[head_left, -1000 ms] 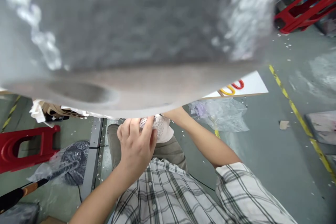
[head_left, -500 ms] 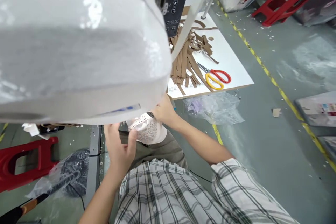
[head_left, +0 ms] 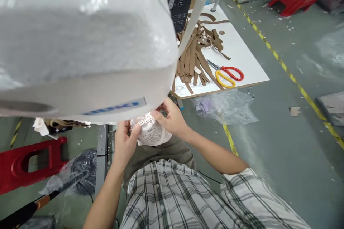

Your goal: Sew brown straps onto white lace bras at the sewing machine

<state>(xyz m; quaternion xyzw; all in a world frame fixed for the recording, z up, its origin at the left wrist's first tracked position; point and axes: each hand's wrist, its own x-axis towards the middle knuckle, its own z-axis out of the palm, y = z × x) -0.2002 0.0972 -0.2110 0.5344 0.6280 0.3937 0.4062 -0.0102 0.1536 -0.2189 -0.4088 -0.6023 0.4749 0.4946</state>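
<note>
White lace piece (head_left: 152, 134): pinched at both edges, left hand (head_left: 125, 144) and right hand (head_left: 172, 118), each grip closed, spread taut below sewing machine head (head_left: 80, 43). Scissors (head_left: 227, 75) on table (head_left: 249, 62).

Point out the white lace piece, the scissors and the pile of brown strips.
white lace piece (head_left: 152, 134), head view, on its patterned middle.
scissors (head_left: 228, 75), head view, where the red and yellow handles meet.
brown strips (head_left: 195, 57), head view, on the middle of the pile.

The right hand (head_left: 172, 118) has come out from under the machine (head_left: 80, 43) onto the lace piece (head_left: 152, 132), whose left edge the left hand (head_left: 125, 143) now pinches.
</note>
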